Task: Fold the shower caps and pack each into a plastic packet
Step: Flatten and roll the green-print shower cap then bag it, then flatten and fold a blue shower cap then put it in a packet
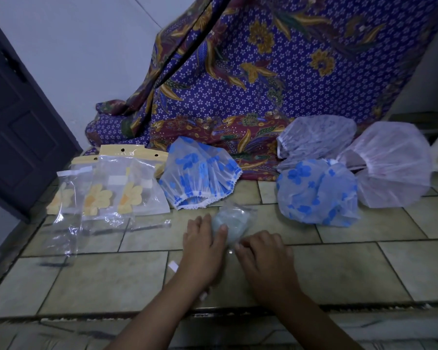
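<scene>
Packing step: a folded pale-blue shower cap (232, 222) lies inside a clear plastic packet (245, 213) on the floor, just ahead of both hands. The fold looks done, and closing the packet is the step in hand.
Left hand (202, 246): flat with fingers straight, its thumb pressing down the packet's left side.
Right hand (263, 256): fingers curled onto the packet's near edge, probably pinching its mouth, though blur hides the contact.
Next move: in my judgement, it calls for squeezing the air out and sealing the mouth flat, then laying the packet with the filled packets (104, 195) at left.
Still to do: two blue-flowered caps (200, 178) and two pale caps (390, 165) lie loose beyond the hands. Spare empty packets (66, 236) lie at left.
Surface: tiled floor (339, 269), greenish tiles with dark joints and a raised edge nearest the person.
Room: a purple patterned cloth (263, 72) hangs behind, with a white wall (86, 46) and a dark door (15, 109) at left.
</scene>
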